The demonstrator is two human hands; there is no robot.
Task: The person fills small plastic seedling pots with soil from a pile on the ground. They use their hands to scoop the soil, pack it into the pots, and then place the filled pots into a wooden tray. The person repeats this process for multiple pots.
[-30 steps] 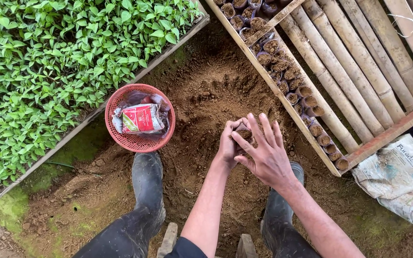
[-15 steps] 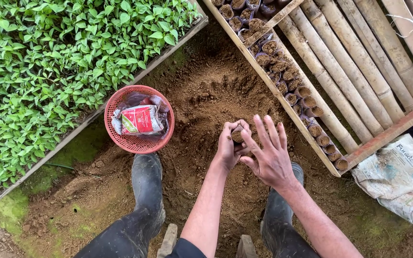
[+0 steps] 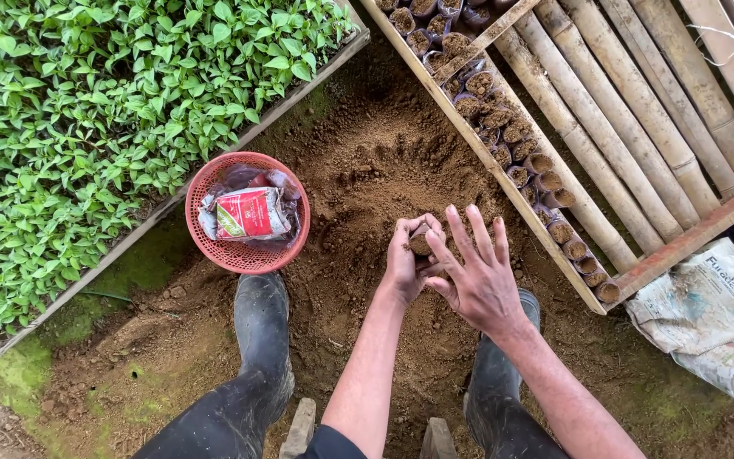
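Observation:
My left hand (image 3: 404, 262) is closed around a small soil-filled seedling bag (image 3: 420, 241), held upright over a mound of loose brown soil (image 3: 375, 170). My right hand (image 3: 476, 276) hovers beside it on the right, fingers spread, thumb and forefinger touching the bag's rim. Both forearms reach out from the bottom of the view, between my two black rubber boots (image 3: 263, 331).
A red plastic basket (image 3: 206, 229) holding a red-and-white packet (image 3: 252, 212) sits left of the soil. A bed of green seedlings (image 3: 87, 110) fills the left. A bamboo rack (image 3: 630, 127) with a row of filled bags (image 3: 511, 136) lies to the right, crumpled newspaper (image 3: 707, 297) beyond.
My right hand's fingers have lifted off the bag's top and spread wider. The left hand has kept the bag in almost the same place.

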